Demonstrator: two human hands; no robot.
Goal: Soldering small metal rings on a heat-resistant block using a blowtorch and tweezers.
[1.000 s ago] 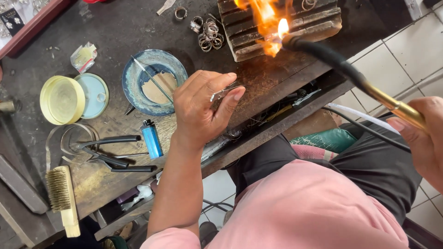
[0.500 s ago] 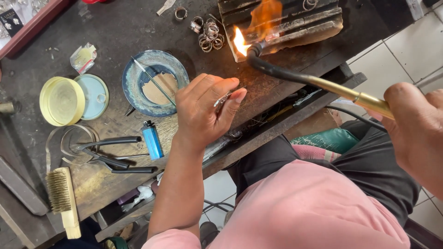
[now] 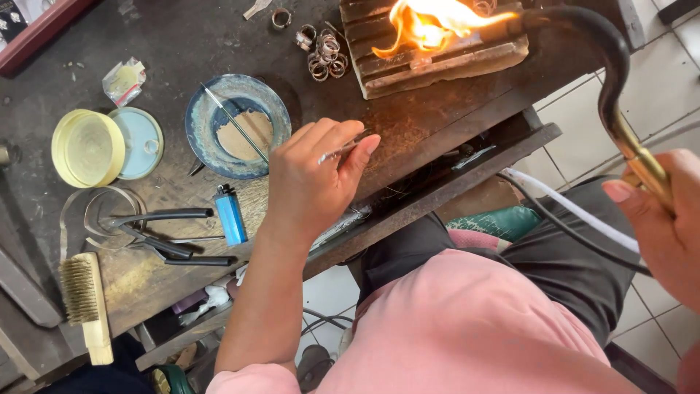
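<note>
My right hand [image 3: 667, 219] grips the brass handle of a gas torch [image 3: 611, 87] whose curved black neck reaches up over the bench. Its orange flame [image 3: 430, 22] plays across a charred brick block [image 3: 437, 55] at the bench's far edge. My left hand [image 3: 310, 182] rests on the dark wooden bench and pinches thin metal tweezers [image 3: 343, 149] between thumb and fingers, a short way in front of the block. A cluster of small metal rings [image 3: 324, 55] lies just left of the block.
A blue dish [image 3: 237, 124] with a thin rod, a yellow lid [image 3: 87, 148], a pale blue lid [image 3: 142, 142], black-handled pliers [image 3: 164, 233], a blue lighter [image 3: 231, 214] and a wire brush [image 3: 86, 303] lie left of my hand. A hose [image 3: 569, 215] crosses my lap.
The torch has swung: its flame moved from the block's left corner to across its top, burning larger. My right hand dropped lower right. The left hand stayed put with the tweezers.
</note>
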